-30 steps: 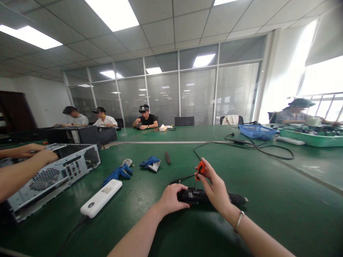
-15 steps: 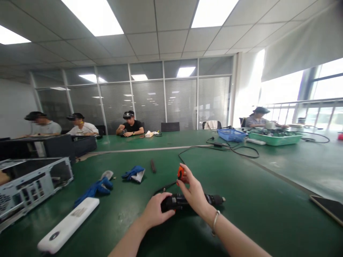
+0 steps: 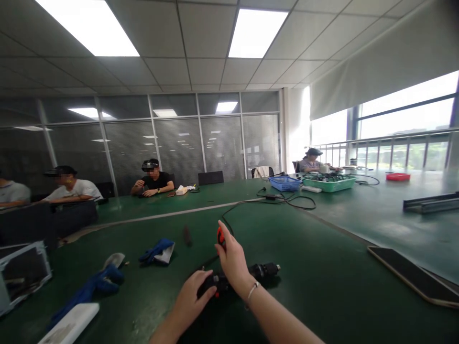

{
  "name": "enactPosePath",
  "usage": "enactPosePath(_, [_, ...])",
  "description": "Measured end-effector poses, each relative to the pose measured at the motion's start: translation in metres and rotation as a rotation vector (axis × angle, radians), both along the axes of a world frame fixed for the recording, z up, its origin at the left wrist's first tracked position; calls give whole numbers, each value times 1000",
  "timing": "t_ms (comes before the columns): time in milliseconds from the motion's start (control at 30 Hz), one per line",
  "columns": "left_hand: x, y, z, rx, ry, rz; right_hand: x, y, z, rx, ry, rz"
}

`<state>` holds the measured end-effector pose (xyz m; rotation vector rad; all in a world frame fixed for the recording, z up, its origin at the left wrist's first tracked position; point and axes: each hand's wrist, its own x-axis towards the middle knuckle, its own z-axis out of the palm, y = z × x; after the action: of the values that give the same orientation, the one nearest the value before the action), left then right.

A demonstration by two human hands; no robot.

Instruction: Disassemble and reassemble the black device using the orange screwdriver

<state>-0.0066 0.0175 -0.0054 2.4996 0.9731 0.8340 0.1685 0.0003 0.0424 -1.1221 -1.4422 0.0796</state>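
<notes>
The work in hand looked like driving or loosening a fastener on a black power tool that lay on its side on the green bench, close to the near edge and about midway along it. The left hand was curled over the tool's rear end, pinning it to the bench. The right hand stood over the tool's middle, fingers pinched round the orange handle of a small screwdriver held upright; its tip was hidden behind the hand, so whether it sat in a screw could not be told. By my judgement, the next move called for keeping the shaft plumb and the body pinned so the bit would not slip.

The tool was dark, matte plastic, roughly cylindrical, ending toward the right edge in a ribbed chuck. The screwdriver handle was glossy and stubby. The bench surface was a smooth, faintly shiny mat. Toward the left edge lay limp blue fabric gloves, and near the right edge a flat, slim phone.
</notes>
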Motion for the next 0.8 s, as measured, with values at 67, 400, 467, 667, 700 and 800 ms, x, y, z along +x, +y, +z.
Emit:
enactPosePath(67, [-1,0,0,-6,-4,11,2,-1,-1,23,13,59])
enactPosePath(400, [-5,5,-2,-31,-10,31,15,3,-5,-44,67,101])
enactPosePath(467, [-5,6,-2,-31,-14,32,14,1,-5,-39,65,128])
enactPosePath(667, [-5,8,-2,-21,-34,25,15,-1,-6,8,-4,21])
enactPosePath(700, [-5,7,-2,-20,-37,23,14,0,-6,8,-1,35])
enactPosePath(800, [-5,5,-1,-27,-40,15,12,-1,-7,20,21,101])
